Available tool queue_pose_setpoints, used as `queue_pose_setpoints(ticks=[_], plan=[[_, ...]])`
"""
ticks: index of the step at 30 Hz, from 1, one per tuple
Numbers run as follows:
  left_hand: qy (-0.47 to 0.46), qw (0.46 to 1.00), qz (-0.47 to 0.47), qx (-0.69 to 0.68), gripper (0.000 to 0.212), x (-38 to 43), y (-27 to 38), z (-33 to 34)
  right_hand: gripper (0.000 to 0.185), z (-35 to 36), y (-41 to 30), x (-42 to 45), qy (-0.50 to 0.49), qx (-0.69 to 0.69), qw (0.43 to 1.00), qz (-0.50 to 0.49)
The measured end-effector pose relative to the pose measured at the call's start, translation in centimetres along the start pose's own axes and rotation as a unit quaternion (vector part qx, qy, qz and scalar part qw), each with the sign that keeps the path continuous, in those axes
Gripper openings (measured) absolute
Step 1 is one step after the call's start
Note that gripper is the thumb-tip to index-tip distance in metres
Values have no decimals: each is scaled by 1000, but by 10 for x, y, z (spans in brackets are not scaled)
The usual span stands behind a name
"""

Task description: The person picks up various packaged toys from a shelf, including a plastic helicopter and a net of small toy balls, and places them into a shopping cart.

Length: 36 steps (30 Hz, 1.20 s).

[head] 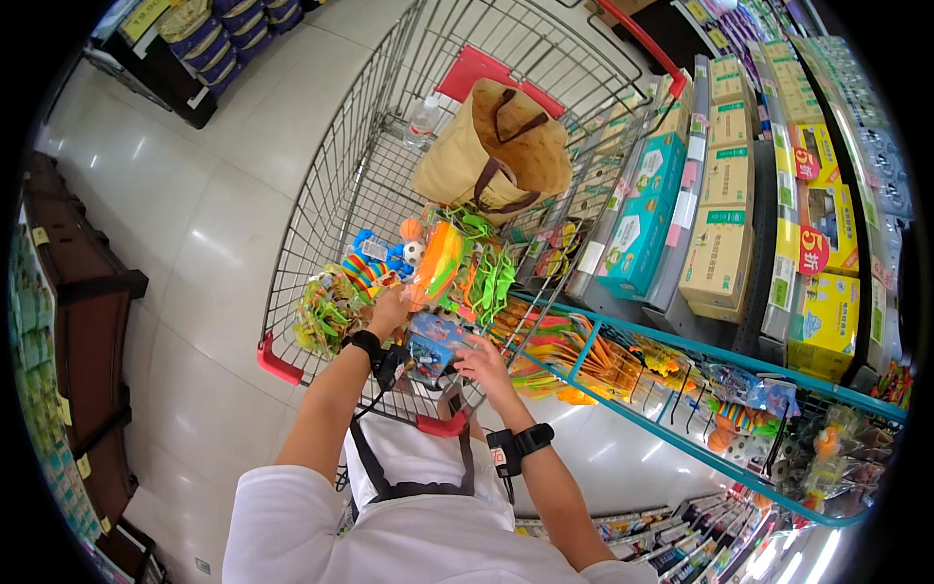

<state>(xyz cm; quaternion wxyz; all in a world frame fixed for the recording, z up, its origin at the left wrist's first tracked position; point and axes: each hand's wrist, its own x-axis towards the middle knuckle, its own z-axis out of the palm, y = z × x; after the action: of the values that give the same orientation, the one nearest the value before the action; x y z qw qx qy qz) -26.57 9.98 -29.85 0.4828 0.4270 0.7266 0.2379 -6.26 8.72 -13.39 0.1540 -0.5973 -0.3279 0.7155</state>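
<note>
Both my hands reach into a wire shopping cart (pixel 292 241) with red corner parts. My left hand (pixel 390 312) grips the near end of an orange and green plastic-wrapped packet (pixel 441 255). Close to a blue printed package (pixel 432 342) is my right hand (pixel 483 359), its fingers spread; whether they touch it I cannot tell. Around them lie green and orange toys (pixel 495 281), a bagged bundle of yellow-green items (pixel 321 310), a striped toy (pixel 363 274), and blue toys with a small orange basketball (pixel 410 229) and a small soccer ball (pixel 414 252).
A brown tote bag (pixel 445 164) with dark handles and a clear plastic bottle (pixel 422 120) stand farther in the cart. To the right are shelves of boxes (pixel 719 255) and a teal wire rack (pixel 657 445) of packaged toys. Dark wooden display units (pixel 87 350) stand at left.
</note>
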Motion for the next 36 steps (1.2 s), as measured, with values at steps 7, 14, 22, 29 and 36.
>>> queue_pose_setpoints(ticks=[7, 14, 22, 29, 36], plan=[[32, 997, -46, -46, 30, -2, 7, 15, 37, 0, 2, -9, 33, 26, 999, 9], [37, 980, -152, -119, 24, 18, -24, 32, 36, -1, 4, -12, 33, 23, 999, 3], [8, 981, -123, -149, 25, -16, 19, -5, 35, 3, 9, -12, 36, 27, 999, 30], [-26, 955, -85, -283, 25, -63, 21, -32, 33, 12, 14, -13, 7, 50, 998, 45], [-79, 933, -94, -339, 25, -124, 50, -59, 32, 12, 13, -24, -36, 73, 995, 53]])
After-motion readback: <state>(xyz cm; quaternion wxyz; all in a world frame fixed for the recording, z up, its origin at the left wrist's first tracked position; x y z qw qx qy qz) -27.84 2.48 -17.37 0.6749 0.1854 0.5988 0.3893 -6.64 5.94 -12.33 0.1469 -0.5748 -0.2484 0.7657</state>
